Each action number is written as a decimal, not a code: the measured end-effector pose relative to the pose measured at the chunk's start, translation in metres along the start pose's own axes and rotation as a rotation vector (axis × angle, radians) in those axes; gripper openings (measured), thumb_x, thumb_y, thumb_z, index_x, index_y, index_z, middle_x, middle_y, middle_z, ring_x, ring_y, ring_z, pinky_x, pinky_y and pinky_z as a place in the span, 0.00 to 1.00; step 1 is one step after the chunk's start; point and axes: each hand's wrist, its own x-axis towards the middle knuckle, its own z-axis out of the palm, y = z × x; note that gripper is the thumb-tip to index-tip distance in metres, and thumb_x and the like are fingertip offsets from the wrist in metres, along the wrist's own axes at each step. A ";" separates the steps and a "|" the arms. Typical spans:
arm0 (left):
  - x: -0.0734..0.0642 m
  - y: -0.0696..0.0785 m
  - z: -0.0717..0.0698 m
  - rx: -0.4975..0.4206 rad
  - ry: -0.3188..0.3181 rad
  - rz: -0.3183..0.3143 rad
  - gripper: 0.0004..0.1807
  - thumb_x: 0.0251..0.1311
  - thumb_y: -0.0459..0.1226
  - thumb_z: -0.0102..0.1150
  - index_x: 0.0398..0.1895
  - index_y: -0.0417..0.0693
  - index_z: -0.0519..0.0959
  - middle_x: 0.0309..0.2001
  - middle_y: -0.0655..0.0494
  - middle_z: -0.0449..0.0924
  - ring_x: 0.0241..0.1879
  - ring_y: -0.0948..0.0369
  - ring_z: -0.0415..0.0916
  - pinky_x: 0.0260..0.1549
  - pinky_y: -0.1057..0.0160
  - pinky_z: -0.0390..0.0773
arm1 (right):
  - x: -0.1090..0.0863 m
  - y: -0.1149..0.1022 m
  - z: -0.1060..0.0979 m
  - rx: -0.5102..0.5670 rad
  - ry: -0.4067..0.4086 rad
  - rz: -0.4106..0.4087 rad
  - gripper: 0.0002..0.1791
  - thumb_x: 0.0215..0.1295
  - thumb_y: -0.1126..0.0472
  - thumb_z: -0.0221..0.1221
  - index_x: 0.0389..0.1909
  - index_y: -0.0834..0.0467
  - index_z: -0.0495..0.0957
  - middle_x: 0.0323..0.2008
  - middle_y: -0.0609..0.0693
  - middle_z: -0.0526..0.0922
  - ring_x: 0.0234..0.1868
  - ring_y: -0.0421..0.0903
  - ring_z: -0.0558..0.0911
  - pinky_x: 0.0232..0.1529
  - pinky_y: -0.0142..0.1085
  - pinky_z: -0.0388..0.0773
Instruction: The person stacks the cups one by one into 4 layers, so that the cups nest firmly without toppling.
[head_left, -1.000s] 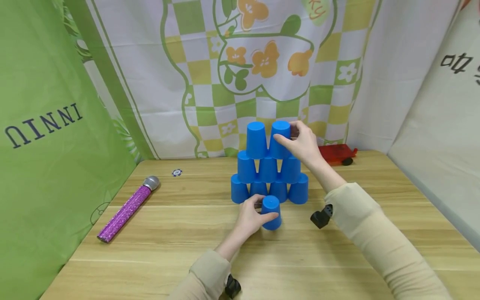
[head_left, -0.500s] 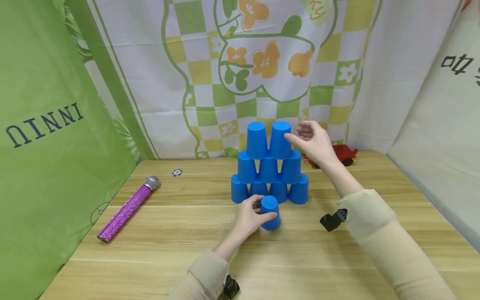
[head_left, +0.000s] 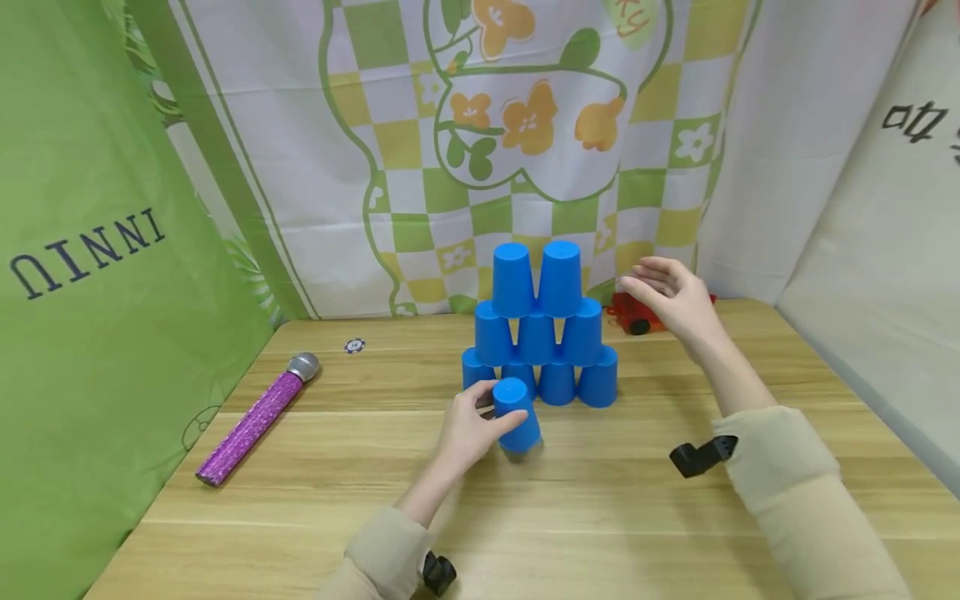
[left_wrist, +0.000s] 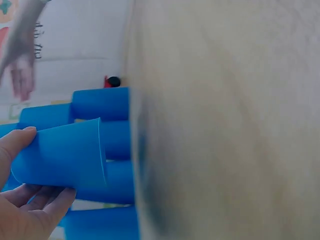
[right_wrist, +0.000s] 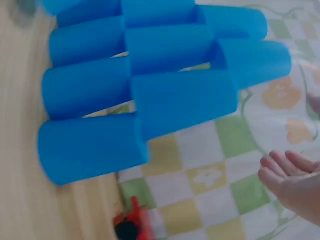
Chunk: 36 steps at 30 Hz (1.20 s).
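Note:
In the head view my left hand point(head_left: 467, 429) holds a blue plastic cup point(head_left: 521, 437) upside down, thumb on the near side. The cup leans slightly and seems just off the tabletop. Behind it rises a pyramid of upside-down blue cups point(head_left: 536, 337) in three tiers, with two side by side on top. The held cup hides part of the bottom row's left. To the pyramid's right my right hand point(head_left: 675, 304) is in the air, fingers loosely bent, holding nothing. The left wrist view shows fingers below and thumb above the gripped cup point(left_wrist: 62, 155).
A red toy car point(head_left: 637, 315) sits behind the right hand, partly covered by it. On the table's left lie a glittery purple microphone point(head_left: 255, 421) and a small poker chip point(head_left: 354, 345). A patterned curtain point(head_left: 420, 208) hangs behind the wooden table point(head_left: 360, 467).
My right hand let go of the upper right cup and drew away to the right. The left hand moved a little left with its cup, which now tilts.

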 end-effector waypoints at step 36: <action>0.070 0.165 -0.098 0.109 0.141 0.299 0.29 0.54 0.46 0.66 0.58 0.45 0.73 0.51 0.49 0.79 0.51 0.55 0.79 0.52 0.58 0.79 | -0.026 0.096 0.047 -0.009 -0.194 0.094 0.37 0.66 0.57 0.57 0.68 0.69 0.53 0.66 0.70 0.60 0.67 0.66 0.62 0.66 0.55 0.64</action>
